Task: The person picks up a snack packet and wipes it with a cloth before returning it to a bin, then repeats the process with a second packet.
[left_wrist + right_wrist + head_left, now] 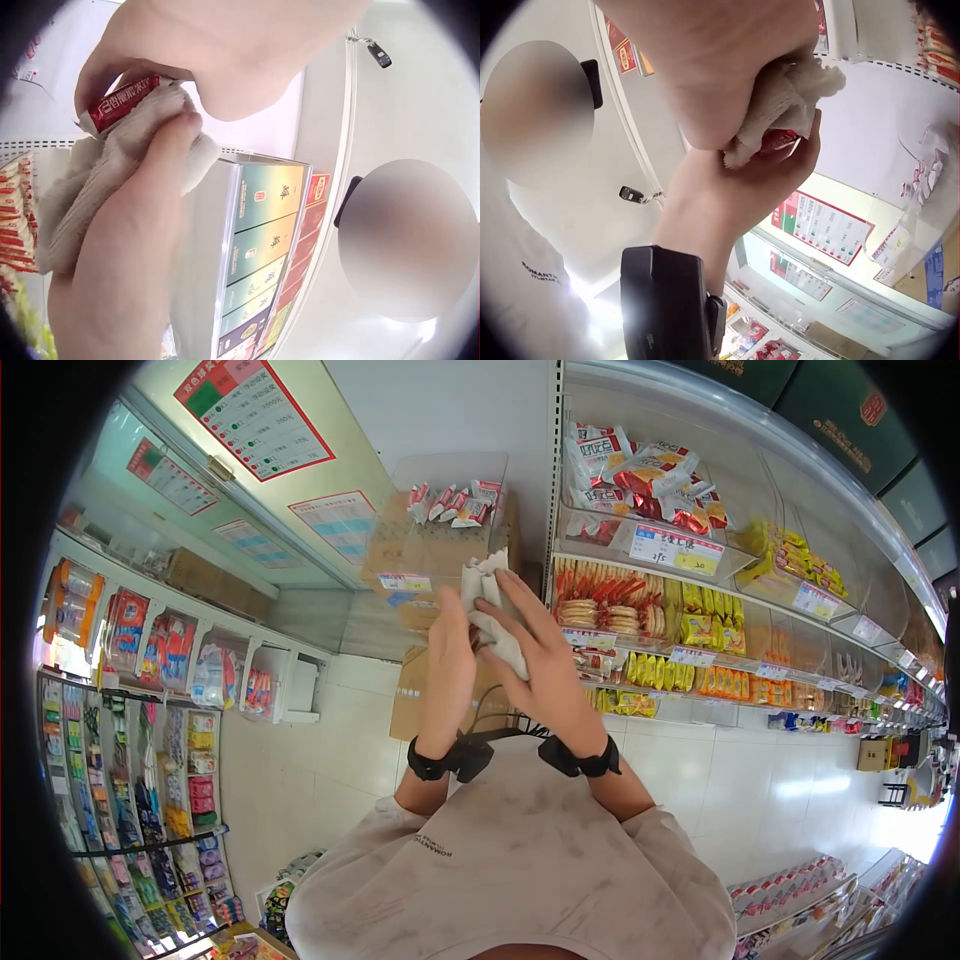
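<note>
Both hands meet in front of the chest. My left hand holds a small red wrapped snack packet with white lettering, its fingers curled behind it. A white cloth lies against the packet, gripped in my right hand. The right thumb presses the cloth along the packet in the left wrist view. From the right wrist, only a bit of the red packet shows between the cloth and the left palm; the rest is covered.
Ahead, a clear bin holds several red-and-white packets above cardboard boxes. To the right, a snack shelf carries packets, biscuits and price tags. Racks of hanging goods line the left side. A brown carton stands below the hands.
</note>
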